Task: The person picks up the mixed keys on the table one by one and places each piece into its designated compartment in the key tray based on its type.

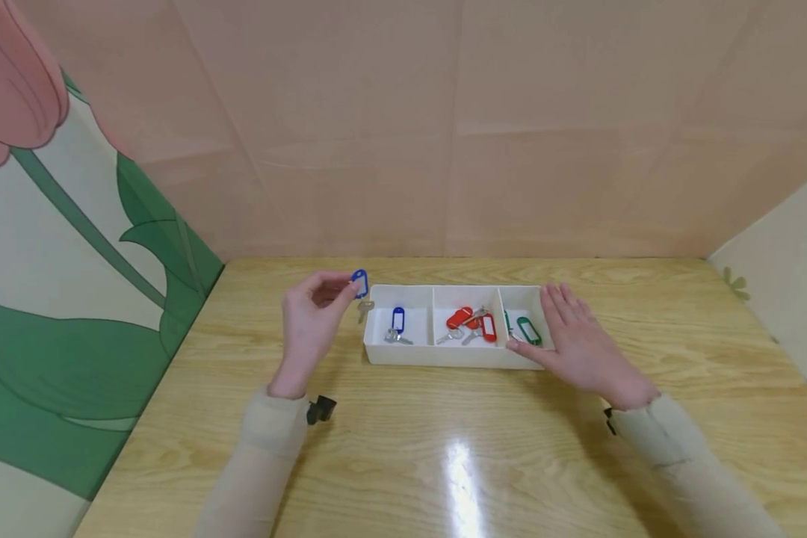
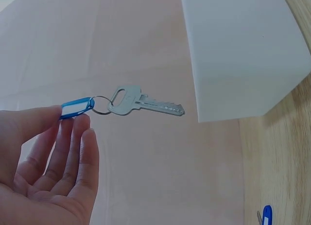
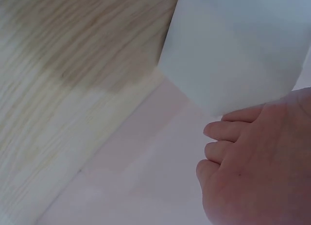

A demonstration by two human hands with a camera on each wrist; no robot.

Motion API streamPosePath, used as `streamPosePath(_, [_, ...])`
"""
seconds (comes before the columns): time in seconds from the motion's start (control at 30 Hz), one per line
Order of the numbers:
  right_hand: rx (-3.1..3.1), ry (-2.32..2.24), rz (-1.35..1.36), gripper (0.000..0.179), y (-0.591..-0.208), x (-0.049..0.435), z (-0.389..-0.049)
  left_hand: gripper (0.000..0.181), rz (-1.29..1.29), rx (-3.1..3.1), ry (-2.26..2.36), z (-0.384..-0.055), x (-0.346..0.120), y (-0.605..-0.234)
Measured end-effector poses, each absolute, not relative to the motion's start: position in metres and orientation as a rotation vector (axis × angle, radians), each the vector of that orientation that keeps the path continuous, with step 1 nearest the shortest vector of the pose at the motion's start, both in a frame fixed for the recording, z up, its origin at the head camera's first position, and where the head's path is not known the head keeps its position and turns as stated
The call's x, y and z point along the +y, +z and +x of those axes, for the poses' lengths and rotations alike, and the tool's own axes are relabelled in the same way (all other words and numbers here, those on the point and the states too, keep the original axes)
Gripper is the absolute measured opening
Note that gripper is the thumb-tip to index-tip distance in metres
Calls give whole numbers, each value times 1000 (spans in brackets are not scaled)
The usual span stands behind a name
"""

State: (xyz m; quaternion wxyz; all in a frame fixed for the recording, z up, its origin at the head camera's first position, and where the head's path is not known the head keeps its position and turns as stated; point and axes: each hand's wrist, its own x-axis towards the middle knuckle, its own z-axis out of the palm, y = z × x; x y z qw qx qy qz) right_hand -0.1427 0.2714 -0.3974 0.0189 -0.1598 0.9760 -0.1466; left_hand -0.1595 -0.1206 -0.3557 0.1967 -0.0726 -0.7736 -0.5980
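Between thumb and fingers, my left hand (image 1: 311, 321) pinches a blue key tag (image 2: 77, 108). A silver key (image 2: 141, 102) hangs from its ring, just left of a white three-compartment tray (image 1: 457, 357). Inside the tray, the left compartment has a blue-tagged key (image 1: 398, 320), the middle one several red-tagged keys (image 1: 488, 327), and the right one green key tags (image 1: 529, 330). My right hand (image 1: 578, 347) rests with straight fingers on the tray's right end, its thumb over the front rim and partly hiding the green tags.
Another blue key tag (image 2: 267, 215) lies on the wooden table (image 1: 403, 433), seen at the edge of the left wrist view. A pinkish wall (image 1: 444, 149) rises behind the table, and a flower-patterned panel (image 1: 74, 359) stands at the left.
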Motion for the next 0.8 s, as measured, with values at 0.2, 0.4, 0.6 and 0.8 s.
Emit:
streamPosePath(0.2, [3033,-475,-518,106,-401,269,-140,15,-202,-2157,-1688,-160,-120,-356])
streamPosePath(0.4, [3037,-492,-515,106,-402,269,-138,15,-171,-2170,-1728,-159,-115,-356])
streamPosePath(0.6, [3038,-477,-521,105,-403,268,-139,16,-179,-2185,-1735,-157,-111,-353])
streamPosePath(0.8, [3049,-476,-518,106,-403,268,-138,17,-207,-2188,-1742,-158,-106,-353])
